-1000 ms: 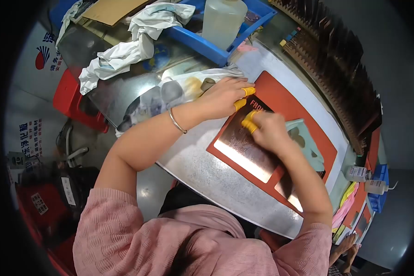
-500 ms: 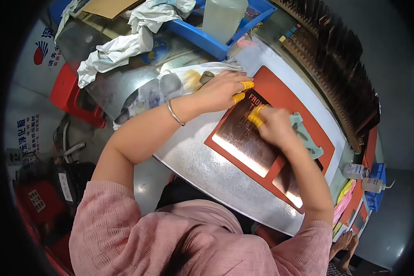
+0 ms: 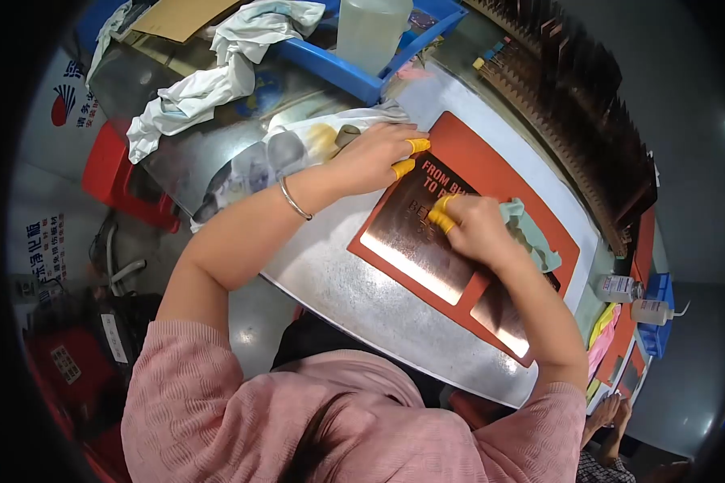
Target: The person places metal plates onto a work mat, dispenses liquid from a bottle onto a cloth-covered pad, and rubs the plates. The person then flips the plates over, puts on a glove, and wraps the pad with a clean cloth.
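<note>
A copper-coloured plate with dark panels and lettering [image 3: 415,258] lies on an orange-red sheet [image 3: 491,165]. My left hand [image 3: 376,157] rests at the upper left edge of the plate, fingers stretched out, with yellow covers on two of them. Over the lettering my right hand [image 3: 477,228] is closed, its yellow-covered fingertips pressed to the surface. A pale green cloth [image 3: 530,233] comes out from behind this hand; the part inside the palm is hidden. A second copper-coloured plate [image 3: 499,318] lies partly under my right forearm.
A blue tray [image 3: 330,64] with a cloudy plastic container [image 3: 370,32] stands at the back. White cloths [image 3: 193,105] lie to the left. A long slotted rack [image 3: 576,161] of dark plates runs along the right. Bottles [image 3: 652,311] and another person's hands [image 3: 608,414] are at far right.
My right hand has moved slightly over the lettering, and the green cloth's folds have changed shape. My left hand stays at the plate's edge. The whole view has shifted a little.
</note>
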The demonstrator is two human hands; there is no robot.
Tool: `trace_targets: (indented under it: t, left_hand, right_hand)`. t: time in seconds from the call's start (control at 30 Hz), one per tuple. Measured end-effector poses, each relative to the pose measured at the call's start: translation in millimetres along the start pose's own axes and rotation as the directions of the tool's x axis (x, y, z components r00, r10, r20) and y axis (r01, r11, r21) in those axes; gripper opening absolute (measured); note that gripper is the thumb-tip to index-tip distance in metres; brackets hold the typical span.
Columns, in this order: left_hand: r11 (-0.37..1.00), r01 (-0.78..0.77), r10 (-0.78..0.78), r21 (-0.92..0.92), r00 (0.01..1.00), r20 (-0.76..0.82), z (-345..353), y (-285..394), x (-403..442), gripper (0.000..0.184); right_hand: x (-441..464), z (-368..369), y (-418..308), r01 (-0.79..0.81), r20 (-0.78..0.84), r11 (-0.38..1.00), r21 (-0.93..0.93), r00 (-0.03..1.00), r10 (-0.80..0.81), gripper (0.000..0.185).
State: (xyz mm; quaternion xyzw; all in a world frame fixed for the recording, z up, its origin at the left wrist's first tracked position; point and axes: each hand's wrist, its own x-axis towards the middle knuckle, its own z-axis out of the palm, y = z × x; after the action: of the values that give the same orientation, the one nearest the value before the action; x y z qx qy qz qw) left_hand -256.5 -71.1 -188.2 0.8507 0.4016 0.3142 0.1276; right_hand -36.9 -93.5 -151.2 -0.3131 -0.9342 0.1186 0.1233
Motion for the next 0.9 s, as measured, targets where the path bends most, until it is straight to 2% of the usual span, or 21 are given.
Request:
trace_targets:
  t: [0.07, 0.13, 0.2, 0.27, 0.33, 0.4, 0.43, 0.53, 0.57, 0.6, 0.67, 0.7, 0.73, 0.8, 0.83, 0.87, 0.9]
  left_hand:
    - [1.000, -0.010, 0.010, -0.017, 1.000, -0.003, 2, -1, -1, 0.037]
    - [1.000, -0.016, 0.016, -0.001, 1.000, 0.003, 7, -1, -4, 0.038]
    - [1.000, 0.004, -0.004, 0.006, 0.999, -0.039, 3, 1, -2, 0.037]
    - [1.000, -0.026, 0.026, -0.013, 0.999, -0.023, 1, -1, -1, 0.037]
    - [1.000, -0.021, 0.021, -0.005, 0.999, -0.036, 2, 0, -2, 0.036]
    - [0.999, -0.036, 0.035, -0.020, 0.998, -0.061, 4, -1, -1, 0.034]
    - [0.999, -0.032, 0.031, -0.028, 0.998, -0.047, 5, 0, -2, 0.034]
    - [0.999, -0.038, 0.038, -0.011, 0.999, -0.036, 1, -1, 0, 0.035]
    - [0.999, -0.042, 0.042, 0.001, 0.998, -0.037, 2, -1, -1, 0.035]
    - [0.999, -0.036, 0.036, -0.008, 0.999, -0.039, 4, 0, -3, 0.035]
    - [1.000, -0.014, 0.014, -0.006, 0.998, -0.054, 4, -1, -2, 0.035]
    - [1.000, -0.018, 0.017, -0.021, 0.999, -0.038, 3, 0, -2, 0.035]
    - [0.999, -0.021, 0.020, -0.032, 1.000, -0.023, 1, 0, -1, 0.036]
    - [0.999, -0.021, 0.020, -0.027, 0.999, -0.033, 2, 0, -3, 0.035]
    - [0.999, -0.016, 0.015, -0.033, 0.999, -0.033, 3, -1, -3, 0.035]
    - [0.999, -0.008, 0.007, -0.039, 0.999, -0.044, 3, -1, -4, 0.035]
    - [0.999, -0.007, 0.004, -0.041, 0.998, -0.057, 4, -1, -3, 0.035]
  right_hand:
    - [-5, 2, -12, 0.037, 0.048, 0.997, 0.072, 0.998, -0.040, 0.011]
    - [2, -2, 7, -0.092, -0.053, 0.996, -0.004, 0.994, 0.092, 0.013]
    - [3, -5, 14, -0.091, -0.077, 0.994, -0.054, 0.993, 0.087, 0.014]
    - [-6, -2, -10, 0.059, 0.053, 0.998, -0.009, 0.997, -0.059, 0.012]
    - [-6, 1, -10, 0.014, 0.045, 0.998, 0.060, 0.999, -0.016, 0.011]
    - [3, -9, 12, -0.160, -0.078, 0.987, -0.007, 0.984, 0.159, 0.010]
    - [2, -9, 18, -0.187, -0.060, 0.982, -0.011, 0.981, 0.186, 0.009]
    - [-13, -6, -18, 0.040, 0.094, 0.998, 0.042, 0.995, -0.043, 0.009]
    - [-14, -5, -17, 0.043, 0.064, 0.998, 0.055, 0.997, -0.047, 0.011]
    - [-15, -1, 0, 0.010, 0.028, 0.999, -0.041, 1.000, -0.009, 0.014]
    - [-6, -12, 12, -0.205, -0.068, 0.978, -0.039, 0.977, 0.202, 0.015]
    - [-11, -10, 12, -0.126, -0.061, 0.986, -0.112, 0.991, 0.120, 0.014]
    - [-15, -7, 1, -0.093, -0.008, 0.995, -0.023, 0.996, 0.093, 0.012]
    - [-23, -6, -17, 0.044, 0.128, 0.999, 0.015, 0.991, -0.046, 0.012]
    - [-23, -2, -9, 0.010, 0.047, 0.999, 0.042, 0.999, -0.012, 0.011]
    - [-20, -6, -1, -0.069, 0.006, 0.996, -0.049, 0.998, 0.070, 0.011]
    - [-15, -10, 11, -0.149, -0.027, 0.988, -0.035, 0.989, 0.149, 0.011]
